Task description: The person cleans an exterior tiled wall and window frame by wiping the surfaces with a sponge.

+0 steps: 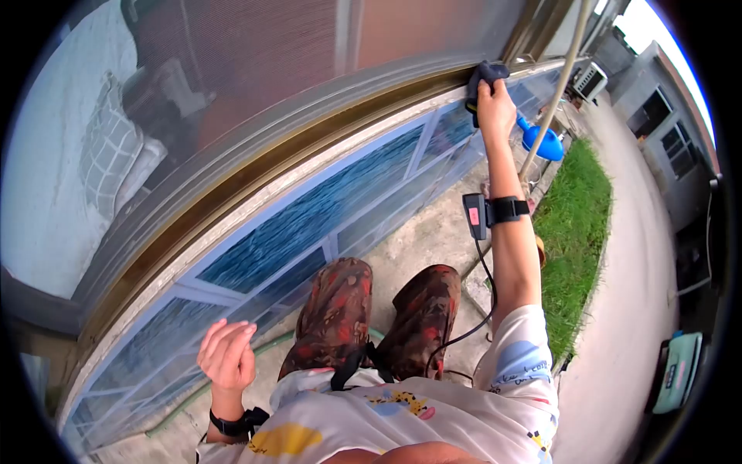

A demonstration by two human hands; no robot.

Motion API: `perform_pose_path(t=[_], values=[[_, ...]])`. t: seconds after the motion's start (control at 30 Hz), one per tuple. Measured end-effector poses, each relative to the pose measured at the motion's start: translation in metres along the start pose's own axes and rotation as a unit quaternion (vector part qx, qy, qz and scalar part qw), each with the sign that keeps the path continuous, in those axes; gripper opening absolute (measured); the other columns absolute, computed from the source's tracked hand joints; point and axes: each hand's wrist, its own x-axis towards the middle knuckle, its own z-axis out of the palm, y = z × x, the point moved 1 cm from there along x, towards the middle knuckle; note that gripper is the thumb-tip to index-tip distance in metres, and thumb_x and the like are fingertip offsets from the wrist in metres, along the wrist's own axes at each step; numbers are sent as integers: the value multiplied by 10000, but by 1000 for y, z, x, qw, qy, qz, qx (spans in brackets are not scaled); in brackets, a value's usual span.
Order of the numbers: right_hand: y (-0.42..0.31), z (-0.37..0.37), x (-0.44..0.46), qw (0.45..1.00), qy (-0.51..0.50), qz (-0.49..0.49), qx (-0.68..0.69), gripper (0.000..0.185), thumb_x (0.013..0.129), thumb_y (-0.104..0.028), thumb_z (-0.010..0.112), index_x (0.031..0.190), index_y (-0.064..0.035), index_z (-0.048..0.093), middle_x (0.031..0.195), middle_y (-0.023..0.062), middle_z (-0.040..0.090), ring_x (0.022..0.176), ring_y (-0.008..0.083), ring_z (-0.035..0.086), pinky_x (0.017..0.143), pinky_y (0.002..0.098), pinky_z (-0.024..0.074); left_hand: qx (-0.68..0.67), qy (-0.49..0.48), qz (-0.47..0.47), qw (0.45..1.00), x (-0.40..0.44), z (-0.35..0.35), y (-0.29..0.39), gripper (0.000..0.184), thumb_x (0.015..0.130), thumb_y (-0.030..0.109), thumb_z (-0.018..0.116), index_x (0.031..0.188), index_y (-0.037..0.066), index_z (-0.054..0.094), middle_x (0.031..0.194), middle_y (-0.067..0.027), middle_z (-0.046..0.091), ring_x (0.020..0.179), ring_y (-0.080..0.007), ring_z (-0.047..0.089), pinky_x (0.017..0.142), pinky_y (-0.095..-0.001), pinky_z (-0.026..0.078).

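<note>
My right hand (497, 112) reaches far forward and is closed around a dark, bunched cloth (485, 76). The cloth rests against the far end of the brassy window track (309, 120), below the screened window (255, 62). My left hand (228, 356) hangs near my body, in front of the blue-patterned wall panel (286, 209). Its fingers are loosely bent, and I see nothing in them. A black strap with a small device (475, 215) sits on my right forearm.
A pale pole (558, 85) slants up beside my right hand, near a blue plastic scoop-like object (545, 145). A green hose (185, 402) runs along the concrete by the wall. Grass (576, 232) and a paved lane (638, 232) lie to the right, with a parked vehicle (680, 371).
</note>
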Motion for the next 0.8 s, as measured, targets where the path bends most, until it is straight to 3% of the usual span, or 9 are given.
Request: perform_pose_path(t=[0.17,0.3,0.37,0.5,0.53,0.67,0.8], values=[[-55,-23,-82,991,-7,-132,14,290,846,-371,531,985,-131,615,805,194,642,761,387,613,666,457,473,-21,34,20,999,-1,2,4,255,691,-33,557,915,50,646,806,-71,671,761,-234,662,784,-383,509],[-104,-32,-156,968,18,-251,6,187,823,-290,612,905,-129,659,700,107,637,629,286,614,555,374,473,-35,50,27,998,-13,0,0,300,660,-16,591,941,67,659,814,-61,669,784,-200,654,789,-352,512],[-137,-43,-193,940,44,-330,67,141,807,-238,641,866,-110,660,669,79,622,588,252,600,506,344,455,-43,57,26,997,-19,-5,-2,333,652,-4,609,972,74,657,826,-51,665,789,-187,644,786,-346,514],[-187,-55,-253,907,45,-398,130,135,770,-132,669,889,-69,665,647,65,605,548,214,575,502,314,455,-35,87,11,996,-37,-16,-3,348,660,11,627,1000,85,650,824,-41,657,774,-181,638,769,-347,518],[-198,-61,-262,897,39,-406,169,128,765,-95,664,882,-43,659,656,63,607,534,206,562,503,304,455,-16,90,0,996,-41,-23,-3,352,660,7,625,1002,86,648,822,-41,657,767,-183,637,764,-347,519],[-231,-67,-297,845,-36,-459,271,217,695,16,648,909,-17,659,1035,77,663,577,189,556,535,273,470,19,95,-56,994,-56,-44,-8,282,674,-4,594,940,64,656,808,-66,672,742,-212,647,768,-357,518],[-272,-73,-332,786,-103,-492,360,354,628,47,630,967,-48,670,999,71,671,588,168,560,574,257,481,24,114,-83,990,-68,-56,-14,256,681,6,605,928,57,654,807,-70,671,733,-220,645,761,-361,520]])
